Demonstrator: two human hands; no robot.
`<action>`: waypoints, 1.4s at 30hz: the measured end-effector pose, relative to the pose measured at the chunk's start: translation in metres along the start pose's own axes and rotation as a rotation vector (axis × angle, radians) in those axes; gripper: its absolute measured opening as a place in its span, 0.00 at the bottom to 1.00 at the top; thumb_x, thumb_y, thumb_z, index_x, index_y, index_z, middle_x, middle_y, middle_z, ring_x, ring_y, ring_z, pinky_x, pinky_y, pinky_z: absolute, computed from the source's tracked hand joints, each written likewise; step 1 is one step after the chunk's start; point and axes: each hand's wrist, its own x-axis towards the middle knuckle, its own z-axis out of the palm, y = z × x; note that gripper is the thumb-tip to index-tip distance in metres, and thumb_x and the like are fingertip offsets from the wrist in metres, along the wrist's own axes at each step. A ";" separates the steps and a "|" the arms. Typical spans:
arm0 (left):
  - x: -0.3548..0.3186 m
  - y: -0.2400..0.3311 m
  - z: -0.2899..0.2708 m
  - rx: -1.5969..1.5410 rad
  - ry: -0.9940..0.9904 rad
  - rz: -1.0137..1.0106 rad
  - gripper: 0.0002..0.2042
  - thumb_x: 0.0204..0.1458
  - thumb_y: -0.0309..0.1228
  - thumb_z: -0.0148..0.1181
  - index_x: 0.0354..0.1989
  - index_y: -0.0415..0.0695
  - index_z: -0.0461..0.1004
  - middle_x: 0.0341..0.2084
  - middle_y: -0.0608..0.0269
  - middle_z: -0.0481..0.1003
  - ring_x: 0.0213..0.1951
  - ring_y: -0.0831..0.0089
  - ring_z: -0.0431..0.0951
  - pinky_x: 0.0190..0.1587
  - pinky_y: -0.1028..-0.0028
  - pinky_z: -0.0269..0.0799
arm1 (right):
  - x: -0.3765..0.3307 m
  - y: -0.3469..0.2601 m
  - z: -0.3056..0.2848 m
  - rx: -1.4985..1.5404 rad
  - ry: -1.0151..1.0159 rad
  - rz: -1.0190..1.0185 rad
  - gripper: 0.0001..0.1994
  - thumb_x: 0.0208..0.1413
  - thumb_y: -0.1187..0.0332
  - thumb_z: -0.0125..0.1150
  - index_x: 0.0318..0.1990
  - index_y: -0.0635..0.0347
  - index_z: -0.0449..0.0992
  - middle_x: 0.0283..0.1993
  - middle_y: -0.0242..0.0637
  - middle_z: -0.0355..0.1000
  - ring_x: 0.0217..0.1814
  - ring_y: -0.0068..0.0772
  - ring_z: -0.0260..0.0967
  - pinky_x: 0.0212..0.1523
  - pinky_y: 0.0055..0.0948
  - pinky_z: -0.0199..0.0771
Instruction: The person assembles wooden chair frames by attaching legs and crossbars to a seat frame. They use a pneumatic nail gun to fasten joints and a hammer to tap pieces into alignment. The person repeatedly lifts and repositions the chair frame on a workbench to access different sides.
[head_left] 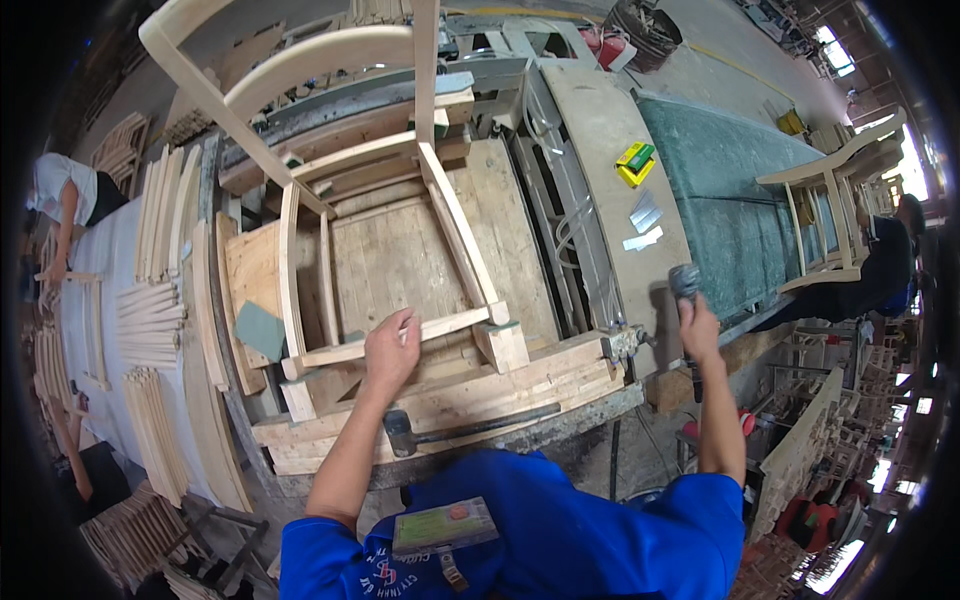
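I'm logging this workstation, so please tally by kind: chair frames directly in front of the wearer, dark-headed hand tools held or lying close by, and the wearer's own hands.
Chair frame: 1
Hands: 2 (left hand, right hand)
Dark-headed tools: 2 (held tool, lying tool)
Total: 5

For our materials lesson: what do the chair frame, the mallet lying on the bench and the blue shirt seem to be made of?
Chair frame: wood, apparently unvarnished; pale, even colour without obvious gloss.
Mallet: the dark, dull head could be rubber; the handle's material is unclear.
Blue shirt: matt cloth, judging by its soft folds.
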 end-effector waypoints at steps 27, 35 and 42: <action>-0.073 0.132 0.005 -0.375 0.088 0.274 0.20 0.48 0.31 0.79 0.42 0.38 0.73 0.54 0.42 0.69 0.49 0.48 0.79 0.47 0.60 0.79 | -0.074 -0.261 -0.015 1.991 -0.649 0.070 0.28 0.74 0.41 0.43 0.39 0.60 0.70 0.29 0.31 0.68 0.27 0.23 0.68 0.34 0.28 0.79; -0.039 0.132 -0.057 0.043 -0.423 0.518 0.44 0.45 0.29 0.78 0.70 0.39 0.59 0.73 0.35 0.50 0.68 0.39 0.63 0.66 0.54 0.70 | -0.072 -0.256 -0.014 1.922 -0.820 0.101 0.29 0.73 0.40 0.43 0.38 0.59 0.71 0.26 0.31 0.69 0.26 0.24 0.69 0.33 0.29 0.77; -0.040 0.104 -0.010 -0.103 -0.329 0.628 0.39 0.46 0.34 0.76 0.68 0.35 0.65 0.74 0.48 0.54 0.77 0.41 0.49 0.76 0.46 0.50 | -0.061 -0.294 -0.036 1.367 -0.792 0.144 0.25 0.72 0.43 0.49 0.42 0.60 0.75 0.25 0.35 0.73 0.23 0.29 0.72 0.30 0.31 0.78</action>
